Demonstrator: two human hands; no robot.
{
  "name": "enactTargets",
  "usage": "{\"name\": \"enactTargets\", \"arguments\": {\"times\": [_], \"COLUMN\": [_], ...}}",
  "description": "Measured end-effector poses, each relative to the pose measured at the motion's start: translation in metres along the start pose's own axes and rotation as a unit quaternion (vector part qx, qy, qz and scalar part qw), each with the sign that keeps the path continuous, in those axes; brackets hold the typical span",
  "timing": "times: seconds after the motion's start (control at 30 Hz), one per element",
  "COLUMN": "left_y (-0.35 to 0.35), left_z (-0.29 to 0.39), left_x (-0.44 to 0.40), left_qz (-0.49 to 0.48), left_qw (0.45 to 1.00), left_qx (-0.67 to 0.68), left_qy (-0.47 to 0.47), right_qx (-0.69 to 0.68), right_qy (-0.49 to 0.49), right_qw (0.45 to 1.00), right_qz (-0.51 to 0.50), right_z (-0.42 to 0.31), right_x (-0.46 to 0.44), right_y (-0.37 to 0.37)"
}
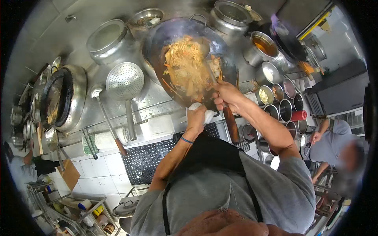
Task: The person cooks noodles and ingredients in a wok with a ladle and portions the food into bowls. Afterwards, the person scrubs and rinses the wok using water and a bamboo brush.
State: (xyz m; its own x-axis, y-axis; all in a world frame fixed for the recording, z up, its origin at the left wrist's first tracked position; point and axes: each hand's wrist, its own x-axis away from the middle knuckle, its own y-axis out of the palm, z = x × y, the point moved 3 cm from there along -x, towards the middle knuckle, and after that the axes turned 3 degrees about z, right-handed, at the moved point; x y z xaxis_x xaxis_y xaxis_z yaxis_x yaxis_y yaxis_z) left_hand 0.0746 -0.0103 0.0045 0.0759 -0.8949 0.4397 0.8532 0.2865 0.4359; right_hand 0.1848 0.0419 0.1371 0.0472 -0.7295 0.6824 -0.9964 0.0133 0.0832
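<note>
A large dark wok [157, 35] holds noodles [183, 59] with strips of carrot and other pieces, and steam rises from it. My right hand [228, 96] is closed around the handle of a ladle [231, 126]; its metal shaft reaches into the wok and its head lies among the noodles at the far right side. At the wok's near edge, my left hand [197, 120] is closed on a folded white cloth [208, 115]. The cloth covers the near rim or handle there, so the exact hold beneath it is hidden.
Left of the wok lie a perforated skimmer [125, 80] and another ladle [106, 114]. Lidded pots [106, 37] stand behind. To the right are a pot of brown liquid [262, 47] and several ingredient tins [265, 95]. Another person [330, 137] stands at far right.
</note>
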Motion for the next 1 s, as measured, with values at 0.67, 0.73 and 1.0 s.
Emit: {"name": "enactTargets", "arguments": {"times": [0.67, 0.73, 1.0], "left_y": [-0.016, -0.012, -0.006], "left_z": [0.022, 0.027, 0.016], "left_x": [-0.029, -0.026, -0.016], "left_qz": [-0.072, -0.058, -0.001], "left_qw": [0.959, 0.964, 0.969], "left_qx": [0.19, 0.169, 0.136], "left_qy": [-0.198, -0.196, -0.204], "right_qx": [-0.04, 0.076, -0.406], "right_qy": [-0.086, -0.158, 0.279], "right_qw": [0.971, 0.975, 0.827], "right_qz": [-0.22, -0.138, -0.269], "right_z": [-0.09, -0.082, -0.039], "right_x": [0.073, 0.073, -0.014], "right_y": [-0.061, -0.059, -0.077]}}
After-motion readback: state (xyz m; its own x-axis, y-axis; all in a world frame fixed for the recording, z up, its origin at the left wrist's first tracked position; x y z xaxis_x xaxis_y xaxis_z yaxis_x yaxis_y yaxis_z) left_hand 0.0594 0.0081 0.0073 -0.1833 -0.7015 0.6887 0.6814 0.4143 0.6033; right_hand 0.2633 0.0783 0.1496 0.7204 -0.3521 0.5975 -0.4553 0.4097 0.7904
